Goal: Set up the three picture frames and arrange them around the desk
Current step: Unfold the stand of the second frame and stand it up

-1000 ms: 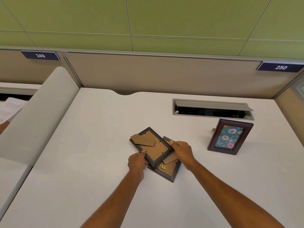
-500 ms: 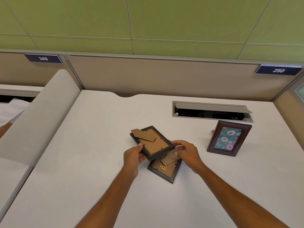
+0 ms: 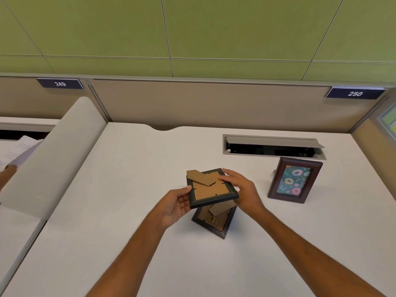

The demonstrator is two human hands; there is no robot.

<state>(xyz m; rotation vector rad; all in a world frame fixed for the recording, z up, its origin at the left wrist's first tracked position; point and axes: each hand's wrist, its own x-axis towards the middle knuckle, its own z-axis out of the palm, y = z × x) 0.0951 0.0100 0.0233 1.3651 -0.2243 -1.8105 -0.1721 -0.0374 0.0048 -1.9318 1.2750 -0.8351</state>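
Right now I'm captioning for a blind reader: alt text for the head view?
Both hands, left hand and right hand, hold a black frame back-up above a second face-down frame on a white desk. A third frame showing donuts stands upright to the right.

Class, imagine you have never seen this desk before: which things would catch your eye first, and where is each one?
First, the two hands at the centre: the left hand and right hand hold a black frame back side up above the white desk. Right of them, a brown frame with a doughnut picture stands upright. A third frame lies face down just beneath the held one.
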